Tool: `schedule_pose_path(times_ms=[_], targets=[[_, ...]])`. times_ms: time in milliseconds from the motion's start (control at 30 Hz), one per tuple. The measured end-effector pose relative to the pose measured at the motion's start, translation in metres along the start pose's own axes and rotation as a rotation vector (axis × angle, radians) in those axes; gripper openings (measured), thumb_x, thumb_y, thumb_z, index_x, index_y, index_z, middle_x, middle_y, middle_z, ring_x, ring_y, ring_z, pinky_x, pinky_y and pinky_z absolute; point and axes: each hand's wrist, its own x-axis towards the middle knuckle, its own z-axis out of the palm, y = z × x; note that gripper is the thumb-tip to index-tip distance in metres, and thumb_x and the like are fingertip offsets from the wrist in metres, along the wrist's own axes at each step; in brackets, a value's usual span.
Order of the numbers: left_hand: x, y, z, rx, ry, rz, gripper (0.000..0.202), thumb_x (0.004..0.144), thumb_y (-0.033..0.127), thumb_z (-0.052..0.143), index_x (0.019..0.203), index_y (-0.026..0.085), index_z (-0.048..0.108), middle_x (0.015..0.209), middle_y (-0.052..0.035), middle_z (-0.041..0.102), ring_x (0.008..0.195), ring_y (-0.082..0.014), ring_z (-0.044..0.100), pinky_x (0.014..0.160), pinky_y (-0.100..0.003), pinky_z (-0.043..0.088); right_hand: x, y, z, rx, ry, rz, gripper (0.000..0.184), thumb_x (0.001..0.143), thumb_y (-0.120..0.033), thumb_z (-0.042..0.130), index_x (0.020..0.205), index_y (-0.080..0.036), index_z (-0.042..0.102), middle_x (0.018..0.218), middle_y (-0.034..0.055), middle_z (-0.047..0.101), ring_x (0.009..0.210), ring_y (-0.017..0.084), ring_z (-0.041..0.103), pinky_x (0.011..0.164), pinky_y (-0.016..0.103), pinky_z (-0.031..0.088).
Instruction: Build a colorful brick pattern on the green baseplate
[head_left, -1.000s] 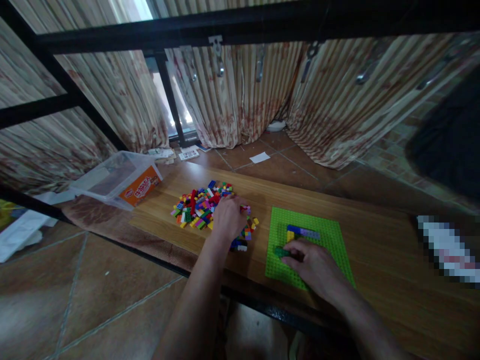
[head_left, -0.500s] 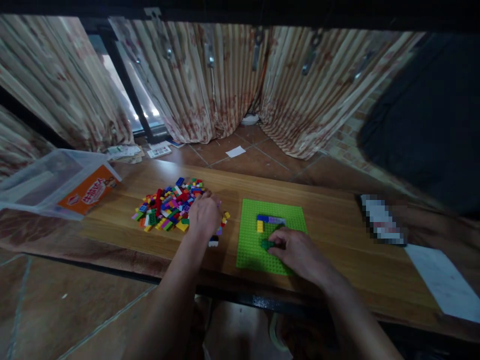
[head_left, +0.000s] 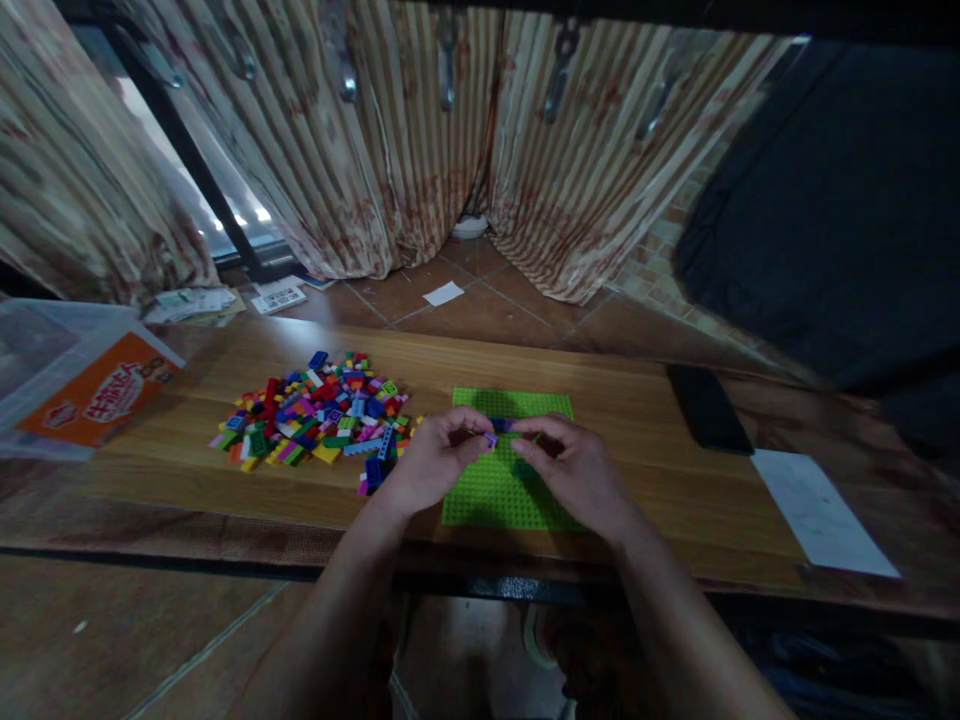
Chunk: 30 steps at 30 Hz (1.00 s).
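Observation:
My left hand (head_left: 439,460) pinches a small purple toy brick (head_left: 490,440) between thumb and fingertips, above the left part of the green baseplate (head_left: 480,505). Facing it, my right hand (head_left: 574,465) hovers over the plate's right part, with a gap between thumb and forefinger and nothing visible in it. Behind the fingertips, a row of blue and purple bricks (head_left: 502,425) sits on the plate, partly covered by both hands. A dark green brick (head_left: 523,469) shows in shadow beside my right thumb; its exact seat cannot be made out.
Left of the plate spreads a pile of mixed toy bricks (head_left: 315,410). A clear plastic box with an orange label (head_left: 105,395) stands at the far left. On the right lie a black phone (head_left: 709,408) and a white sheet of paper (head_left: 825,510). Curtains (head_left: 420,150) hang beyond the table.
My left hand has come from the brick pile to the plate with a purple brick. My right hand has let go of the green brick and moved up beside it. The view has shifted right.

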Motion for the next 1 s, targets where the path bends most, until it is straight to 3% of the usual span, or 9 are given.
schedule_pose_path(times_ms=[133, 367, 533, 700, 1000], targets=[[-0.001, -0.003, 0.009, -0.131, -0.012, -0.001, 0.012, 0.079, 0.022, 0.066, 0.087, 0.014, 0.064, 0.080, -0.0022, 0.066, 0.075, -0.0120, 0.059, 0.073, -0.025, 0.047, 0.000, -0.001, 0.016, 0.197, -0.023, -0.035, 0.022, 0.087, -0.037, 0.060, 0.095, -0.022, 0.072, 0.094, 0.0038, 0.072, 0.086, 0.017, 0.065, 0.075, 0.030, 0.048], [-0.003, -0.006, 0.012, -0.023, 0.064, 0.035, 0.008, 0.077, 0.014, 0.063, 0.084, 0.015, 0.065, 0.082, -0.0018, 0.068, 0.078, -0.0132, 0.063, 0.077, -0.025, 0.049, 0.002, 0.008, 0.027, 0.357, -0.021, 0.013, 0.015, 0.080, -0.033, 0.068, 0.089, -0.021, 0.072, 0.090, 0.0023, 0.073, 0.084, 0.017, 0.065, 0.079, 0.031, 0.049], [-0.002, -0.014, -0.002, 0.141, 0.092, 0.009, 0.009, 0.075, 0.012, 0.060, 0.082, 0.015, 0.065, 0.082, -0.0012, 0.069, 0.077, -0.0135, 0.064, 0.075, -0.024, 0.049, 0.000, 0.006, 0.027, 0.150, -0.030, -0.017, 0.007, 0.080, -0.020, 0.066, 0.086, -0.022, 0.071, 0.086, 0.0008, 0.070, 0.078, 0.015, 0.062, 0.074, 0.030, 0.047], [0.000, -0.025, -0.018, 0.282, 0.130, -0.086, 0.008, 0.074, 0.014, 0.059, 0.079, 0.015, 0.066, 0.075, -0.0011, 0.068, 0.072, -0.0141, 0.063, 0.069, -0.024, 0.048, -0.003, 0.005, 0.032, -0.098, -0.077, -0.122, 0.011, 0.080, -0.010, 0.065, 0.083, -0.020, 0.068, 0.084, 0.0014, 0.067, 0.079, 0.015, 0.060, 0.075, 0.029, 0.045], [-0.004, -0.019, 0.005, 0.378, 0.030, -0.077, 0.016, 0.073, 0.005, 0.057, 0.083, 0.015, 0.065, 0.080, -0.0028, 0.071, 0.076, -0.0151, 0.067, 0.073, -0.026, 0.052, 0.002, 0.012, 0.038, -0.259, -0.053, -0.222, 0.015, 0.076, -0.006, 0.069, 0.080, -0.020, 0.064, 0.086, 0.0021, 0.063, 0.084, 0.018, 0.060, 0.077, 0.030, 0.046]])
